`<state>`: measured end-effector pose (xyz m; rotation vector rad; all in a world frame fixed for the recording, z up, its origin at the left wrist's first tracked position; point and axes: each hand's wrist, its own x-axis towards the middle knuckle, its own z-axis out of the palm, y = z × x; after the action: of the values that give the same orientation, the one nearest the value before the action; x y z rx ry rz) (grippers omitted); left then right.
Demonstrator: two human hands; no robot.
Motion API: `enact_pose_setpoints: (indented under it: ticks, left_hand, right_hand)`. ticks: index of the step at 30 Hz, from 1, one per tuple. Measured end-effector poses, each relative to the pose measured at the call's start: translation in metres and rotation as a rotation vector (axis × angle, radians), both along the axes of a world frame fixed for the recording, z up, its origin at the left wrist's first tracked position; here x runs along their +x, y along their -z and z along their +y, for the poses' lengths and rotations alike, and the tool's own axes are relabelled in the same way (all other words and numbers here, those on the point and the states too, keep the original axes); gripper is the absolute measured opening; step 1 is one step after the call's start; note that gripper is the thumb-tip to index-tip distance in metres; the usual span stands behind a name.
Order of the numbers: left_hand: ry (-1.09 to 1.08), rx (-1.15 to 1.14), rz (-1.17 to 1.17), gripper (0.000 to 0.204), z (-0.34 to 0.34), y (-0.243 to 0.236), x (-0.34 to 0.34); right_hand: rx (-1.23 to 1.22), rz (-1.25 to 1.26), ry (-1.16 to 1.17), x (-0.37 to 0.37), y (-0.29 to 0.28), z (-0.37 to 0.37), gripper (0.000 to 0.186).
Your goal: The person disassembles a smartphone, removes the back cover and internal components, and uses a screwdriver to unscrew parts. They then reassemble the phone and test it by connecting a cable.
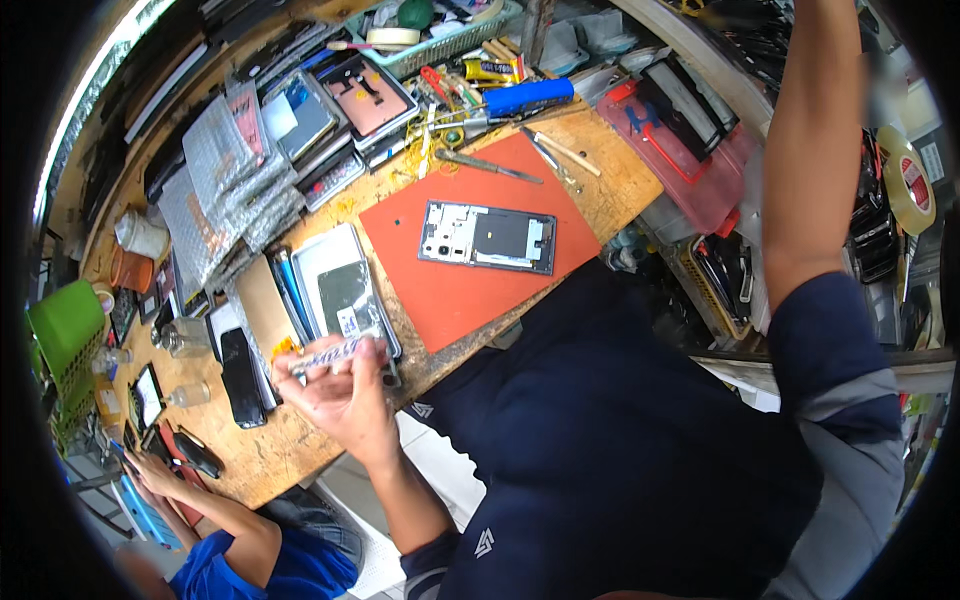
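My left hand [345,400] is raised over the table's near edge, fingers closed around a slim white tube-like thing [330,356] with dark print. What kind of thing it is cannot be made out. My right forearm [815,170] stretches up along the right side, and its hand lies beyond the top edge of the picture. An opened phone [488,238], its inner parts and camera lenses exposed, rests on the orange-red mat [405,285], apart from both hands. Near the mat's far edge lies a thin metal tool [490,166]. A tiny dark piece [397,221] sits left of the phone.
Bubble-wrapped packets [225,170] are stacked at the back left. A blue cylindrical tool [530,97] lies beyond the mat. A black phone [241,375] is left of my left hand. At lower left a co-worker in a blue shirt [240,560] works. A red-lidded box [690,165] stands right.
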<state>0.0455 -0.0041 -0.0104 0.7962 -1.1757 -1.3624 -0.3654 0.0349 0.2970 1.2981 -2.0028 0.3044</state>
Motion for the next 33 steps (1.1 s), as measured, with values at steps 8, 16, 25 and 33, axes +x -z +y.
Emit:
enact_pose_setpoints:
  ticks: [8, 16, 25, 33]
  left_hand:
    - [0.023, -0.049, -0.131, 0.055, 0.015, -0.003, -0.001]
    - [-0.075, -0.073, -0.166, 0.054, 0.056, 0.031, -0.018]
    - [-0.078, -0.426, -0.28, 0.055, 0.061, -0.003, -0.108]
    - [-0.346, -0.658, -0.809, 0.081, 0.084, -0.033, -0.13]
  right_hand:
    - [0.751, -0.474, -0.457, 0.142, 0.273, 0.02, 0.087]
    - [0.81, -0.591, -0.384, 0.136, 0.276, 0.021, 0.071]
    - [0.072, -2.866, -1.021, 0.099, 0.317, 0.011, 0.049]
    - [0.123, -3.167, -1.202, 0.116, 0.323, 0.053, 0.053]
